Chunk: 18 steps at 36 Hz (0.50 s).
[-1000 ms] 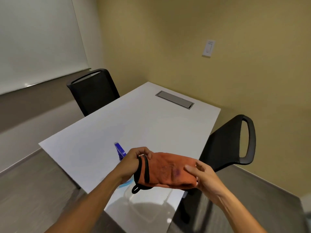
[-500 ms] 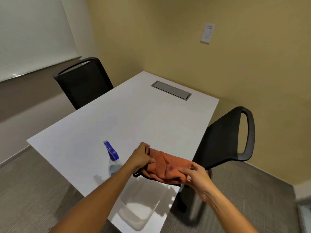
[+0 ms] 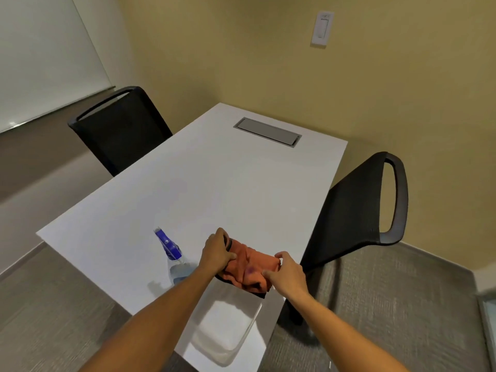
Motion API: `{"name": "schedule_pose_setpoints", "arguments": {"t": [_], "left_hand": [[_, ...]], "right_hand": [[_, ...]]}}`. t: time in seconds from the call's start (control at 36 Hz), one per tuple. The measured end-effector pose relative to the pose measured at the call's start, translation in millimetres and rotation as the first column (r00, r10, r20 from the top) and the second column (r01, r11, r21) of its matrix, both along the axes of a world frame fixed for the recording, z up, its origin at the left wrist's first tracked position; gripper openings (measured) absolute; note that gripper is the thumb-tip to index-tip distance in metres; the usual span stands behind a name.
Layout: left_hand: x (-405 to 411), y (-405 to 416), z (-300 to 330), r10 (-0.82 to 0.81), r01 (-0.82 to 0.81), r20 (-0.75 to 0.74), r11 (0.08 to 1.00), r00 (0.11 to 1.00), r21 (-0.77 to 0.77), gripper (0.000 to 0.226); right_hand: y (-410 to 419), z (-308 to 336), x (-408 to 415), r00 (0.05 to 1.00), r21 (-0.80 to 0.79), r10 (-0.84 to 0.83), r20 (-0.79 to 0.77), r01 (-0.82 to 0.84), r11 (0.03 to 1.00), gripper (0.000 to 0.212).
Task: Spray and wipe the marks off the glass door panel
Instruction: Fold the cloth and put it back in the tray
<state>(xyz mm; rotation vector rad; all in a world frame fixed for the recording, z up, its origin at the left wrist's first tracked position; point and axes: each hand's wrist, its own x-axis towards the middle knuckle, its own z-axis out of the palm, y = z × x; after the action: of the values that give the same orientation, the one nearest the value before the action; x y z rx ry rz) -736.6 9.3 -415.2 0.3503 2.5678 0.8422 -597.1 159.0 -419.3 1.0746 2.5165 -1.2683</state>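
Observation:
An orange cloth (image 3: 251, 268) with a black trim lies bunched on the near end of the white table (image 3: 214, 189). My left hand (image 3: 216, 253) grips its left edge and my right hand (image 3: 285, 272) pinches its right edge. A clear spray bottle (image 3: 174, 260) with a blue trigger head stands on the table just left of my left hand. The glass door panel is not in view.
A black chair (image 3: 118, 130) stands at the table's left side and another black chair (image 3: 359, 210) at its right. A grey cable hatch (image 3: 267, 131) is set into the far end. A whiteboard (image 3: 40, 55) hangs on the left wall.
Both hands lowered the cloth from mid-air down onto the table, and it went from spread out to bunched. The view tilted down, showing the spray bottle fully.

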Motion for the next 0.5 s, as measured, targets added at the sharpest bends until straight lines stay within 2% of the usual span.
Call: {"name": "schedule_pose_setpoints", "arguments": {"t": [0.19, 0.36, 0.44, 0.5], "left_hand": [[-14.3, -6.5, -22.1, -0.048, 0.048, 0.001, 0.998, 0.999, 0.031, 0.040], [-22.2, -5.7, -36.7, -0.113, 0.113, -0.002, 0.994, 0.994, 0.000, 0.057], [-22.1, -4.8, -42.3, -0.146, 0.145, -0.019, 0.989, 0.989, -0.039, 0.054], [-21.3, -4.9, -45.9, -0.171, 0.168, -0.040, 0.983, 0.984, -0.067, 0.050]], "right_hand": [[0.2, -16.1, 4.1, 0.995, 0.153, 0.043, 0.093, -0.057, 0.987, 0.055], [0.6, -25.3, 1.4, 0.991, 0.292, 0.081, 0.109, -0.110, 0.950, 0.044], [-2.9, -25.2, -0.4, 0.981, 0.407, 0.126, 0.145, -0.175, 0.896, 0.044], [-6.2, -26.7, 0.6, 0.969, 0.546, 0.174, 0.174, -0.242, 0.802, 0.050]]}}
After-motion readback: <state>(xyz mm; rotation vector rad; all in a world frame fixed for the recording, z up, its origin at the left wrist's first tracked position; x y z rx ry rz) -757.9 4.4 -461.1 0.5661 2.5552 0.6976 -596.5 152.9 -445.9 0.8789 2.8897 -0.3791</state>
